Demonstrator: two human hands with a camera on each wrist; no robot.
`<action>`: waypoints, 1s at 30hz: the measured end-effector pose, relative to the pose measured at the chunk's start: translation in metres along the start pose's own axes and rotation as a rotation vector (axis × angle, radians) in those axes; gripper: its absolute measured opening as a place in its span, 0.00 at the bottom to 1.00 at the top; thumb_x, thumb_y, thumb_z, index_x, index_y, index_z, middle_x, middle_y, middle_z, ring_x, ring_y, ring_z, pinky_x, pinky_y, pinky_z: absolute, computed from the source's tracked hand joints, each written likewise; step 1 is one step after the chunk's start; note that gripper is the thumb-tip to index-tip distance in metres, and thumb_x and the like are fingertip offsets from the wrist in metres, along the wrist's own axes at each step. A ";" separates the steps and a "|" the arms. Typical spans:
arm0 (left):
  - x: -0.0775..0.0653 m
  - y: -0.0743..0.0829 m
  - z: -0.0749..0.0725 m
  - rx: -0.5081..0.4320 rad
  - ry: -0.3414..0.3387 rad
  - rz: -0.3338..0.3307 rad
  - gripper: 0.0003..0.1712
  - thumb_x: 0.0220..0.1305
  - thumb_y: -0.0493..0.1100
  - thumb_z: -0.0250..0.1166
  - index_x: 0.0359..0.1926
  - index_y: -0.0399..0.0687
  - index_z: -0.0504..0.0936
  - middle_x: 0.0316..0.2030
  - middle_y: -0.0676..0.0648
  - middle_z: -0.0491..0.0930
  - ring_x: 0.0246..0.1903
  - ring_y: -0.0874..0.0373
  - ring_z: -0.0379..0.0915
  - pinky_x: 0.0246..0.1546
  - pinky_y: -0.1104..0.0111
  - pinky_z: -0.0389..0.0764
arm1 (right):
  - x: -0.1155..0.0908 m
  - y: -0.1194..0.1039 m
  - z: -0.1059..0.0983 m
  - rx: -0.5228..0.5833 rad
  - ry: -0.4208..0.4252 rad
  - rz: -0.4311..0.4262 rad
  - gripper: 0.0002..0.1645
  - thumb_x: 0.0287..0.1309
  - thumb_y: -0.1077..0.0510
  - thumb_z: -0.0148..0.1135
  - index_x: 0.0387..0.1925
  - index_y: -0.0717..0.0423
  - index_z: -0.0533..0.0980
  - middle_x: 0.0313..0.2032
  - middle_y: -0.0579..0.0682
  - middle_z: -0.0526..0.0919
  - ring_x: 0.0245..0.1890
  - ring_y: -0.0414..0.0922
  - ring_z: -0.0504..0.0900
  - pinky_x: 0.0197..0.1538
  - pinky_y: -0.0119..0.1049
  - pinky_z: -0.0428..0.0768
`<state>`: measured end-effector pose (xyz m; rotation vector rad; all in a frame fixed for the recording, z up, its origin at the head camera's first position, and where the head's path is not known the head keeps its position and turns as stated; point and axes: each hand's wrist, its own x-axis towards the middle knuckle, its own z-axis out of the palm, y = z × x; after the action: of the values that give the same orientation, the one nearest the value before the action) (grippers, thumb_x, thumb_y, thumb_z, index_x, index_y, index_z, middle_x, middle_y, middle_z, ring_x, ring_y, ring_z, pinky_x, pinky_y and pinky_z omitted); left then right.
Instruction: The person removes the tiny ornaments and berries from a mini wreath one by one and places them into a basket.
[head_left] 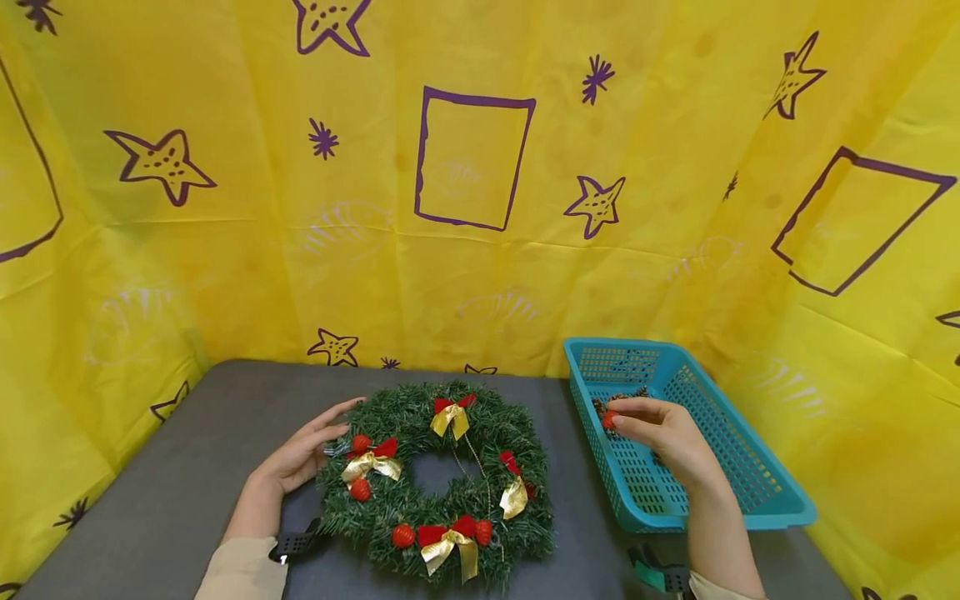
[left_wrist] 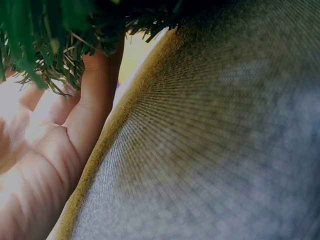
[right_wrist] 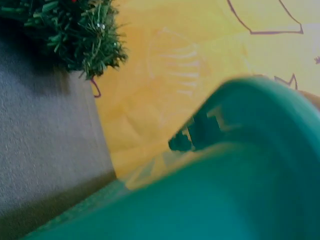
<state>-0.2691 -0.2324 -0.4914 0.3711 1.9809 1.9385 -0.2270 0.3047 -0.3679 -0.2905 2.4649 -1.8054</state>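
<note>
A green artificial wreath [head_left: 390, 529] lies flat on the table, with red-and-gold bows and several ridged red balls around its ring. At its left edge my left hand [head_left: 303, 450] touches the needles, fingers fairly straight; in the left wrist view the fingertips vanish into the greenery [left_wrist: 55, 45]. Over the left part of a teal plastic basket [head_left: 600, 483], my right hand [head_left: 671, 437] pinches a small red ball [head_left: 609, 420] between thumb and fingers. Brown pine cones [head_left: 641, 392] lie in the basket, partly hidden by that hand. In the right wrist view the basket wall [right_wrist: 200, 200] hides the fingers.
The dark grey table [head_left: 225, 417] bears both wreath and basket. Right behind it hangs a yellow curtain [head_left: 480, 275] with purple drawings, also at both sides. The basket's raised rim [head_left: 750, 433] stands around the right hand.
</note>
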 end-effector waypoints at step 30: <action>0.002 -0.004 -0.004 0.031 -0.001 -0.010 0.36 0.78 0.48 0.47 0.80 0.54 0.45 0.79 0.40 0.24 0.77 0.34 0.17 0.60 0.62 0.57 | 0.001 0.024 -0.033 -0.047 0.053 0.146 0.24 0.65 0.57 0.63 0.58 0.67 0.76 0.41 0.35 0.85 0.41 0.29 0.85 0.50 0.26 0.82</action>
<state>-0.2718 -0.2352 -0.4957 0.3694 2.0110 1.9035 -0.2359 0.3425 -0.3808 -0.0648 2.4933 -1.7212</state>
